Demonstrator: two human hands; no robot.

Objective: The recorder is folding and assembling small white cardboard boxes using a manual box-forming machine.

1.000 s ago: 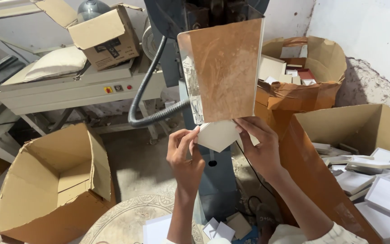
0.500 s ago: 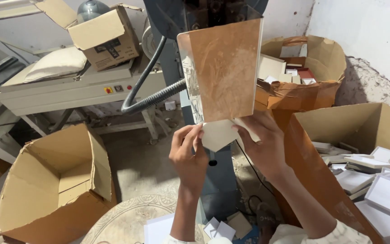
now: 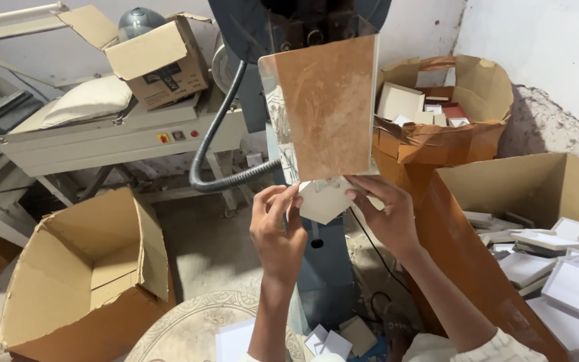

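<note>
An open cardboard box [image 3: 88,268] sits on the floor at left. The left hand [image 3: 277,231] and right hand [image 3: 382,218] pinch a pale card piece [image 3: 323,200] between them, raised under the machine's brown guard plate [image 3: 329,107]; seating it squarely looks like the careful part.

Brown guard plate [image 3: 329,107] overhead — open gap left, above empty carton [image 3: 81,268]

small cardboard piece [image 3: 321,201] | off-white, flat, angular with a pointed lower corner | held up off any surface, face toward the camera, tilted | pinched on 2 sides, left hand [image 3: 277,228] at its left edge, right hand [image 3: 384,216] at its right edge | upper edge tucked just under the machine's brown upright plate [image 3: 333,107]
</note>
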